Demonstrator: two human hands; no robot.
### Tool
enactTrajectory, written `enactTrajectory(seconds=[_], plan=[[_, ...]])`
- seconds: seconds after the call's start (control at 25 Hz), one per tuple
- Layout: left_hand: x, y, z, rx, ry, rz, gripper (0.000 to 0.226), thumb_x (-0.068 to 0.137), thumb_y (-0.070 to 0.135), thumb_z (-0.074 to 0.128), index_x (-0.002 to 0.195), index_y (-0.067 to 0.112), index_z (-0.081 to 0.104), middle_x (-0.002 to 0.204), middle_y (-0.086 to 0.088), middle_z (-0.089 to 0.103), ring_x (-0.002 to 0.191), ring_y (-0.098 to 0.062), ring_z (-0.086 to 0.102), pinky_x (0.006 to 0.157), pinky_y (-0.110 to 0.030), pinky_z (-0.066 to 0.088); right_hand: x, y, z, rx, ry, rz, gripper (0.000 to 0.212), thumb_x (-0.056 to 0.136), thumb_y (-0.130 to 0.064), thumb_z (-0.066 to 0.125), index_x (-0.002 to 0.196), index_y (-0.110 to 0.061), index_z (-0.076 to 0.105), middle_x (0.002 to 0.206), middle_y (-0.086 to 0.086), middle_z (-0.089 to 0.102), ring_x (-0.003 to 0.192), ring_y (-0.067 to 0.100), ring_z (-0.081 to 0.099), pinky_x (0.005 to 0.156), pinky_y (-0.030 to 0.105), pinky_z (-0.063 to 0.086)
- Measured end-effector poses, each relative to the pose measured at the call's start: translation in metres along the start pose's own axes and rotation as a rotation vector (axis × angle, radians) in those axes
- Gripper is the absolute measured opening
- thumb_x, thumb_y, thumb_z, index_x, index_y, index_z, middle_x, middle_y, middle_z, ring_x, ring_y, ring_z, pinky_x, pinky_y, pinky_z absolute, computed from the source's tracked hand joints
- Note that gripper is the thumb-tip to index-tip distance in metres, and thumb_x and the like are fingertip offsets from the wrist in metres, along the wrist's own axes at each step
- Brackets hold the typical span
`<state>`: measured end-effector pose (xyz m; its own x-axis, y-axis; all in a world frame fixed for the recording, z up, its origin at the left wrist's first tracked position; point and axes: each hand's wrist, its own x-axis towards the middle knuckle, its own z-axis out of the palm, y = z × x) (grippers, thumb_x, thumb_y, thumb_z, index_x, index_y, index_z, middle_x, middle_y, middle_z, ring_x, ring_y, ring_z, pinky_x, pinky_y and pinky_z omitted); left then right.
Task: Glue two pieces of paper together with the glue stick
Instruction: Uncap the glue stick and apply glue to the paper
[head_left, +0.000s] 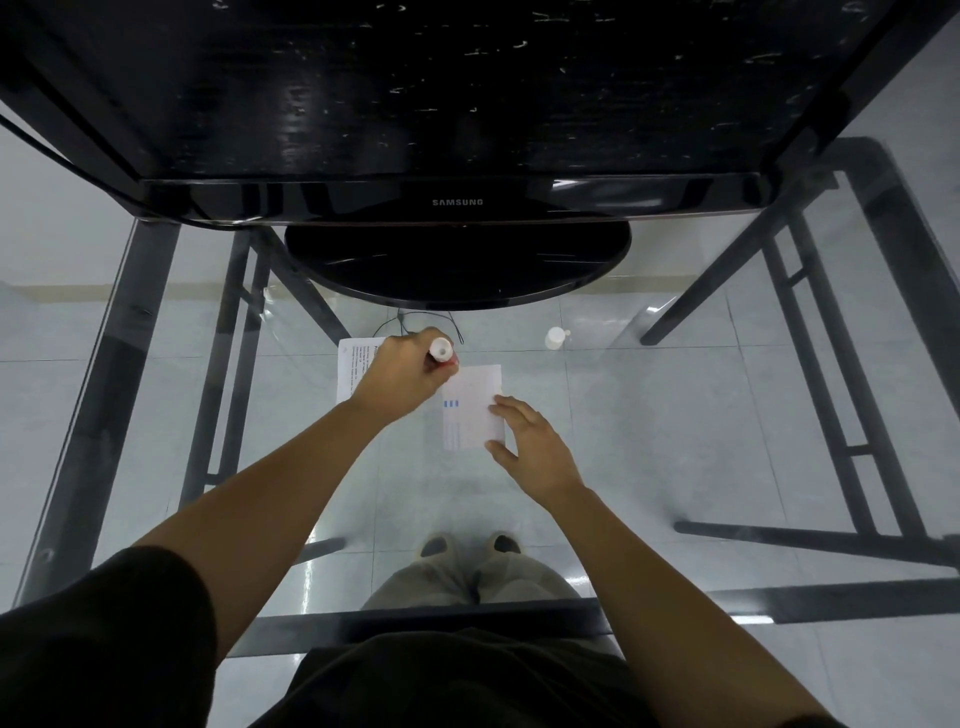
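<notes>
My left hand (402, 371) is closed around the glue stick (441, 354), a red tube with a white end, held upright at the top left corner of a small white paper (475, 410) with blue marks. My right hand (530, 441) lies flat with spread fingers on that paper's right edge. A second white paper (350, 371) with printed text lies to the left, partly hidden under my left hand. The glue stick's white cap (555, 338) stands apart to the upper right on the glass table (649, 415).
A black Samsung monitor (457, 202) on a round base (457, 270) stands just behind the papers. A thin black cable (410, 319) loops near the base. Dark table legs and my feet show through the glass.
</notes>
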<state>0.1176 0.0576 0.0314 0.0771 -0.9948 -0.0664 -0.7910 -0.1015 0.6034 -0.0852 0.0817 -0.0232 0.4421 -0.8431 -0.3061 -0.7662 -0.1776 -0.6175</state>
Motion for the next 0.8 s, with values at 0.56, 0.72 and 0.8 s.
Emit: enactTrajectory(seconds=[0.56, 0.72, 0.8], plan=[[0.001, 0.009, 0.007, -0.022, -0.114, 0.128, 0.016, 0.079, 0.029, 0.068, 0.088, 0.018, 0.060, 0.076, -0.001, 0.068, 0.066, -0.013, 0.059, 0.059, -0.016, 0.043, -0.001, -0.003, -0.002, -0.051, -0.007, -0.025, 0.048, 0.092, -0.030, 0.054, 0.136, -0.019, 0.040, 0.148, 0.001, 0.034, 0.132, 0.019, 0.037, 0.108, 0.033, 0.034], [0.003, 0.011, 0.010, 0.002, -0.153, 0.094, 0.018, 0.080, 0.029, 0.067, 0.089, 0.016, 0.059, 0.079, -0.002, 0.068, 0.069, -0.015, 0.060, 0.057, -0.015, 0.039, -0.001, -0.004, -0.004, -0.134, -0.001, -0.079, 0.044, 0.093, -0.030, 0.052, 0.134, -0.016, 0.043, 0.142, 0.005, 0.039, 0.130, 0.019, 0.035, 0.103, 0.031, 0.039], [0.009, 0.011, 0.009, 0.015, -0.066, 0.041, 0.017, 0.082, 0.027, 0.064, 0.091, 0.013, 0.059, 0.079, -0.006, 0.068, 0.070, -0.019, 0.060, 0.059, -0.025, 0.044, -0.002, -0.003, -0.005, -0.162, -0.015, -0.084, 0.043, 0.094, -0.030, 0.051, 0.134, -0.016, 0.042, 0.141, 0.005, 0.040, 0.130, 0.019, 0.035, 0.102, 0.033, 0.041]])
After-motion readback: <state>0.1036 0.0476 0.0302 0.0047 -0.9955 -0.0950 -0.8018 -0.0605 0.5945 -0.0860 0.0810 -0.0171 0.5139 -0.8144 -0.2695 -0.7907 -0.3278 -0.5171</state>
